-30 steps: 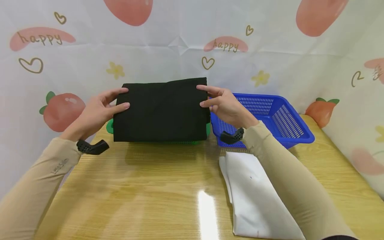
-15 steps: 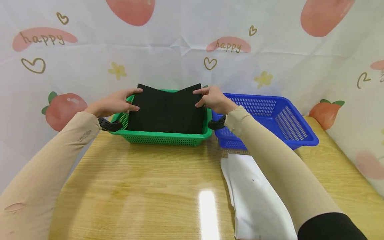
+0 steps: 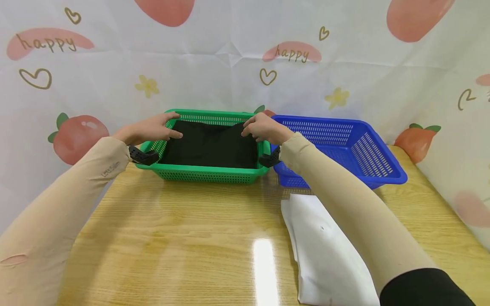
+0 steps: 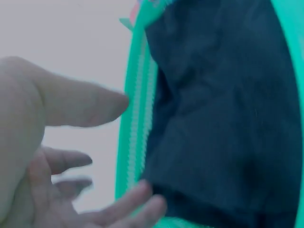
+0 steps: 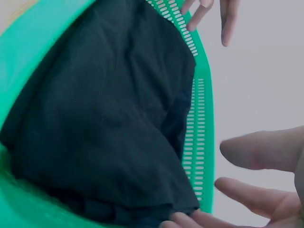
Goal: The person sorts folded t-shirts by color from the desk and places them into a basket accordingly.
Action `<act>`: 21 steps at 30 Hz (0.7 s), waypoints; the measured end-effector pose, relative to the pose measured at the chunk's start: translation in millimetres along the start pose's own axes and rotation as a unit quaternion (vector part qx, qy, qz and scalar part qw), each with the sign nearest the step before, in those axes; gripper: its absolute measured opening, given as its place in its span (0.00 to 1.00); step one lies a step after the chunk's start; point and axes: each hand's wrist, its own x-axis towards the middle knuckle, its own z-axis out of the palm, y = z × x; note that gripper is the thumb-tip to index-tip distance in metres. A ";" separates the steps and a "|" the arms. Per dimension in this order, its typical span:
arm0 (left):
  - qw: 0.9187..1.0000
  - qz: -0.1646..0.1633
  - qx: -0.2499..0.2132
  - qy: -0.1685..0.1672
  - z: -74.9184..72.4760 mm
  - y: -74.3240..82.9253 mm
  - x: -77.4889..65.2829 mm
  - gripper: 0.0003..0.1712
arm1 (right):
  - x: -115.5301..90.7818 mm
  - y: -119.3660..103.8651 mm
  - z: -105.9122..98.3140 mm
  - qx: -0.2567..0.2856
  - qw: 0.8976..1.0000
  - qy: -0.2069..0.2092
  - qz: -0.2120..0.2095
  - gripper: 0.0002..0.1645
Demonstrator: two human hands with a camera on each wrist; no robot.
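A folded black cloth (image 3: 210, 146) lies inside the green plastic basket (image 3: 206, 169), its far edge dipping in the middle. My left hand (image 3: 147, 129) hovers over the basket's left end, thumb and fingers spread apart. In the left wrist view, some fingertips (image 4: 142, 190) overlap the cloth's near corner, and nothing is pinched. Over the right end is my right hand (image 3: 264, 128), its thumb and forefinger apart in the right wrist view. Its lower fingers (image 5: 183, 221) are right at a corner of the cloth (image 5: 109, 114).
A blue plastic basket (image 3: 370, 155) stands to the right, close beside the green one. A folded white cloth (image 3: 325, 255) lies on the wooden table (image 3: 183, 238) in front of it, partly under my right forearm. A fruit-patterned curtain (image 3: 229, 85) hangs behind.
Both hands have lowered the black cloth from above into the green basket. Its raised corners have sunk down, and the fingers have come off it.
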 end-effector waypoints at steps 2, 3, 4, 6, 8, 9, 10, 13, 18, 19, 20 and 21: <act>1.000 0.003 0.005 0.026 5.8 8.2 -6.4 0.46 | -5.9 0.3 -2.7 0.006 1.000 0.007 -0.007 0.26; 0.999 0.006 0.004 0.041 10.8 13.1 -10.0 0.44 | -9.6 1.1 -3.6 0.010 1.000 0.015 -0.017 0.25; 0.998 0.015 0.001 0.059 17.2 18.7 -13.8 0.43 | -13.6 2.2 -4.7 0.013 0.999 0.023 -0.027 0.25; 0.994 0.045 -0.012 0.102 33.5 30.1 -22.7 0.39 | -24.5 4.8 -5.8 0.018 0.998 0.040 -0.053 0.23; 0.983 0.099 -0.038 0.149 54.7 41.1 -30.7 0.34 | -40.6 8.7 -5.7 0.012 0.995 0.059 -0.085 0.21; 0.976 0.129 -0.055 0.169 66.3 46.6 -35.2 0.32 | -50.3 10.8 -5.4 0.004 0.993 0.067 -0.100 0.21; 0.967 0.161 -0.064 0.187 78.1 51.9 -39.9 0.31 | -60.8 12.9 -4.9 -0.005 0.991 0.075 -0.113 0.21; 0.942 0.241 -0.098 0.211 111.7 66.9 -54.1 0.28 | -93.5 20.6 -5.3 -0.037 0.984 0.090 -0.150 0.20; 0.931 0.289 -0.165 0.151 158.6 84.3 -69.6 0.28 | -145.4 40.4 -18.3 -0.043 0.981 0.091 -0.166 0.18; 0.932 0.287 -0.177 0.134 166.9 86.2 -70.6 0.27 | -155.0 46.3 -22.4 -0.043 0.982 0.090 -0.160 0.18; 0.934 0.281 -0.188 0.117 174.9 87.6 -71.4 0.28 | -164.2 53.0 -26.4 -0.040 0.983 0.089 -0.154 0.18; 0.936 0.273 -0.197 0.099 182.6 89.2 -72.2 0.28 | -172.9 60.4 -30.1 -0.036 0.985 0.088 -0.147 0.18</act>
